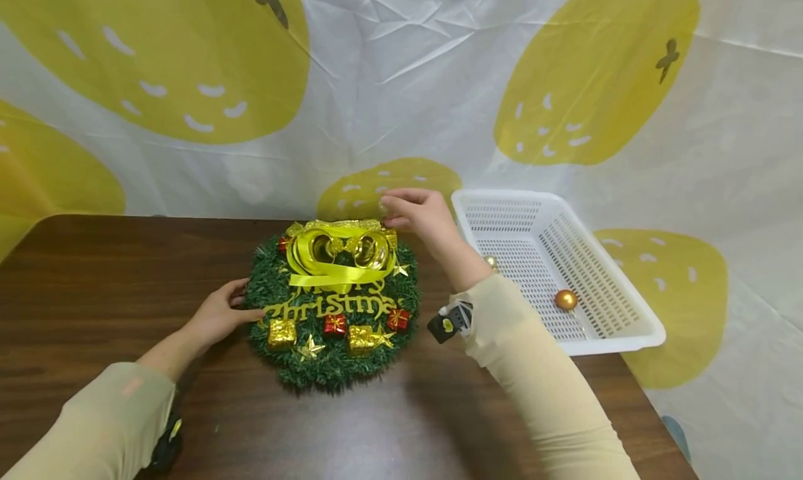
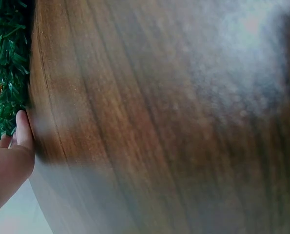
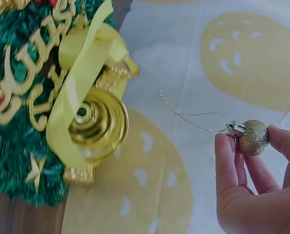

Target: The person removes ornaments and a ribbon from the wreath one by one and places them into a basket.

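Note:
A green Christmas wreath (image 1: pixel 332 375) lies on the table, with gold "Merry Christmas" lettering, small gift boxes, stars, a yellow ribbon bow (image 1: pixel 335 274) and gold bells (image 3: pixel 98 126). My left hand (image 1: pixel 216 316) grips the wreath's left edge, thumb on top near the lettering; the left wrist view catches its fingers (image 2: pixel 24 131) against the green tinsel. Just beyond the wreath's top right, my right hand (image 1: pixel 423 219) pinches a glittery gold bauble (image 3: pixel 253 138) between thumb and fingers. From the bauble's silver cap a thin looped string (image 3: pixel 198 122) sticks out toward the bow.
On the right stands a white plastic basket (image 1: pixel 627 299) with a shiny orange-gold bauble (image 1: pixel 566 299) and a paler small bauble (image 1: pixel 491 262) inside. The brown wooden table (image 1: pixel 125 285) meets a white cloth backdrop (image 1: pixel 408 83) with yellow fruit shapes along its back edge.

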A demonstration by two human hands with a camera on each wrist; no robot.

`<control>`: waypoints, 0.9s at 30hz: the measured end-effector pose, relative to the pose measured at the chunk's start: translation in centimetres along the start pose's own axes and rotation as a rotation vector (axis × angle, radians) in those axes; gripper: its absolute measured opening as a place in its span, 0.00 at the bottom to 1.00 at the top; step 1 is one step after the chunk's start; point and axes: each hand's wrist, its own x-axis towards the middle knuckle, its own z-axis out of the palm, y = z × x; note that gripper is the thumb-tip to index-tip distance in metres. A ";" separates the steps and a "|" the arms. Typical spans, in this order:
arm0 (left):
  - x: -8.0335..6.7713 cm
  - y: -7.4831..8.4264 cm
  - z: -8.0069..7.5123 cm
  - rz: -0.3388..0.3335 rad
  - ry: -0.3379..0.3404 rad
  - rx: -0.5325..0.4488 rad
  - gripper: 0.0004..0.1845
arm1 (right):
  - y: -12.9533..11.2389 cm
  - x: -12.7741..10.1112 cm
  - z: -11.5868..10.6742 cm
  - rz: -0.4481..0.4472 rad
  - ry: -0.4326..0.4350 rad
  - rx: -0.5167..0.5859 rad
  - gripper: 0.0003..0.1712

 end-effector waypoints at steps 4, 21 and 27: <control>0.1 0.0 0.1 0.001 0.000 0.001 0.47 | 0.1 0.0 -1.6 -0.028 0.028 0.016 0.21; 0.0 -0.2 0.1 -0.001 -0.005 0.002 0.48 | 0.7 -1.0 -8.9 -0.008 0.120 0.083 0.25; 0.1 -0.3 0.1 -0.004 -0.003 0.005 0.48 | 1.3 -1.2 -10.9 -0.036 0.158 0.127 0.12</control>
